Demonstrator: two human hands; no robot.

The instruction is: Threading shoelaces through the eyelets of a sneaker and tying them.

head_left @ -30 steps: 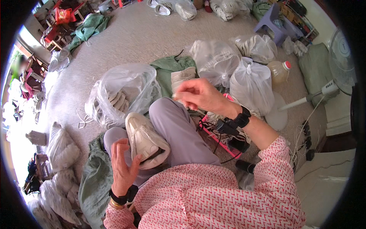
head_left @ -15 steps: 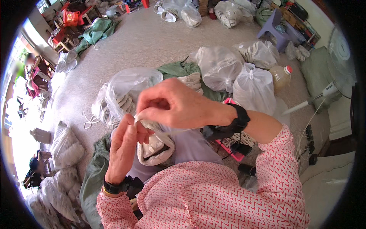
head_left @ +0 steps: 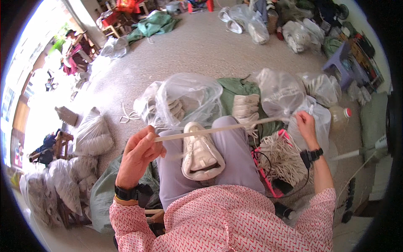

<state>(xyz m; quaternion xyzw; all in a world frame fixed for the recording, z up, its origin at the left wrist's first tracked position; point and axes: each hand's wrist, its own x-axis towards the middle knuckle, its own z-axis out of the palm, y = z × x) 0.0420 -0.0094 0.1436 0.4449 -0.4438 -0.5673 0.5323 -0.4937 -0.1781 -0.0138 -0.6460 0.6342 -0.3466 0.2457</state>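
Observation:
A flat off-white shoelace [head_left: 222,129] is stretched between my two hands, above my lap. My left hand [head_left: 140,153] pinches one end at the left, fingers closed. Out to the right, my right hand [head_left: 305,126] is closed on the other end, over a tied plastic bag. Below the lace a white sneaker [head_left: 203,157] rests between my thighs, its opening toward me. The lace passes in front of the shoe's toe part. To the right of my legs lies a pink tray [head_left: 259,170] heaped with loose laces [head_left: 282,161].
An open clear bag of shoe parts [head_left: 189,94] lies ahead, beside stacked shoe parts [head_left: 246,109] on green cloth. Tied bags [head_left: 280,90], a capped jug [head_left: 340,117] and a fan [head_left: 380,143] stand at right. Stuffed bags [head_left: 93,134] sit left. A person [head_left: 73,46] sits far left.
My hands were together over the shoe; now the right hand has swung far right, pulling the lace out straight. The view has shifted, so surroundings appear farther right.

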